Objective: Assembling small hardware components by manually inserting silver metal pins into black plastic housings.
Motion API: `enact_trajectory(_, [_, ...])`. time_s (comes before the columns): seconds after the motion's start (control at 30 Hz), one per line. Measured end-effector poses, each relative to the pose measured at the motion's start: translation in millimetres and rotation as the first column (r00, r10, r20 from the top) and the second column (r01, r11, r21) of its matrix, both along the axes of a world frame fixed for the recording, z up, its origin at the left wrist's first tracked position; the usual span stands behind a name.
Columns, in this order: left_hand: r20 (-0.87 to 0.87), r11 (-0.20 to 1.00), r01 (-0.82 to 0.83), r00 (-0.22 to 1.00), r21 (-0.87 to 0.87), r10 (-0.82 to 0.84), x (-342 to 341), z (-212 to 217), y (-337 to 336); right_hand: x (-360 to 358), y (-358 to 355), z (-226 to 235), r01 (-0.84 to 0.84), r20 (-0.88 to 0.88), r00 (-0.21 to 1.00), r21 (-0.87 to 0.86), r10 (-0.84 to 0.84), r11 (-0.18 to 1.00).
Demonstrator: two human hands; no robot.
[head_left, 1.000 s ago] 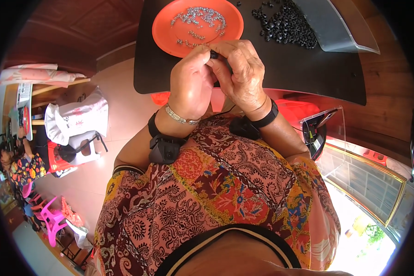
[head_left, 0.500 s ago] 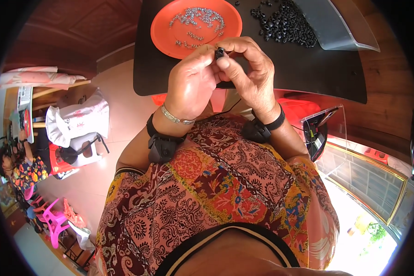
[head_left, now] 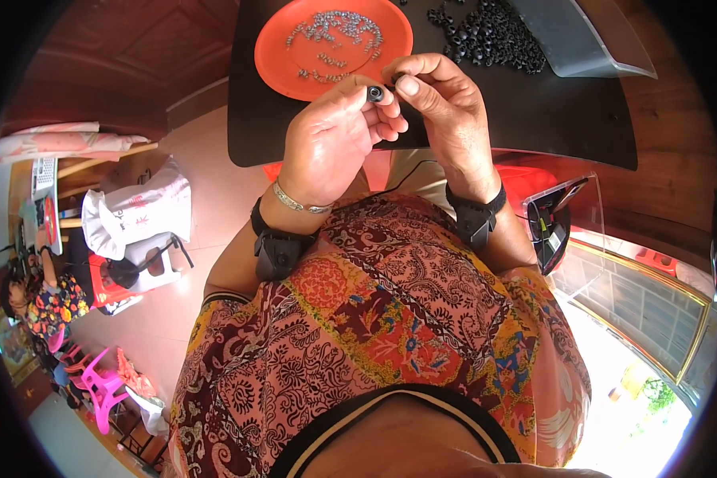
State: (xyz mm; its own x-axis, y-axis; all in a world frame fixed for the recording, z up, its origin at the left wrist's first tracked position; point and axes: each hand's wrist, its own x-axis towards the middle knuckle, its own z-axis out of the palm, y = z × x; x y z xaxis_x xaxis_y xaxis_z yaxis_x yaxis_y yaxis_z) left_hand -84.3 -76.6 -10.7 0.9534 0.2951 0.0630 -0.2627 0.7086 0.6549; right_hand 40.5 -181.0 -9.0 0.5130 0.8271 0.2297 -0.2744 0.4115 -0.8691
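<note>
My left hand (head_left: 331,139) is closed, pinching a small black round part (head_left: 375,93) between thumb and forefinger; a pale metallic ring shows in its end. Just to the right, my right hand (head_left: 450,111) pinches a tiny dark piece (head_left: 398,78) between thumb and fingertip, mostly covered by the fingers. The two pieces are apart. Behind my left hand lies an orange-red plate (head_left: 275,60) with many small silvery metal bits (head_left: 338,28) scattered on it. A heap of small black parts (head_left: 498,36) lies on the table beyond my right hand.
The black table (head_left: 550,127) ends just in front of my lap. A grey translucent tray (head_left: 581,48) stands at the far right. Off to the left are a white bag (head_left: 139,215), a pink stool (head_left: 99,390) and another person in a flowered top (head_left: 56,303).
My hands have moved apart a little, the right one to the right. The black part's ringed end now shows in my left hand, and a dark piece is in my right fingers.
</note>
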Motion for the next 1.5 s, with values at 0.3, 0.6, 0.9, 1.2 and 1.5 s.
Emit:
enact_trajectory(0.3, [-0.025,0.999,-0.039,0.999,-0.003,0.039,-1,-1,1,-4,-4,4,0.011,0.044,0.999,-0.012,-0.010,1.000])
enact_trajectory(0.6, [-0.130,0.995,-0.076,0.989,-0.071,0.066,-2,3,8,19,-1,6,0.169,0.371,0.925,-0.211,-0.081,0.963])
enact_trajectory(0.9, [-0.161,0.973,-0.137,0.973,0.184,0.167,4,24,65,52,21,17,-0.008,0.400,0.896,-0.419,0.193,0.908])
enact_trajectory(1.2, [-0.235,0.851,-0.104,0.938,0.515,0.257,27,19,91,32,60,13,-0.292,-0.256,0.941,-0.270,0.224,0.918])
enact_trajectory(1.5, [-0.280,0.581,0.013,0.884,0.814,0.373,33,16,103,28,75,1,-0.330,-0.383,0.896,-0.240,0.224,0.913])
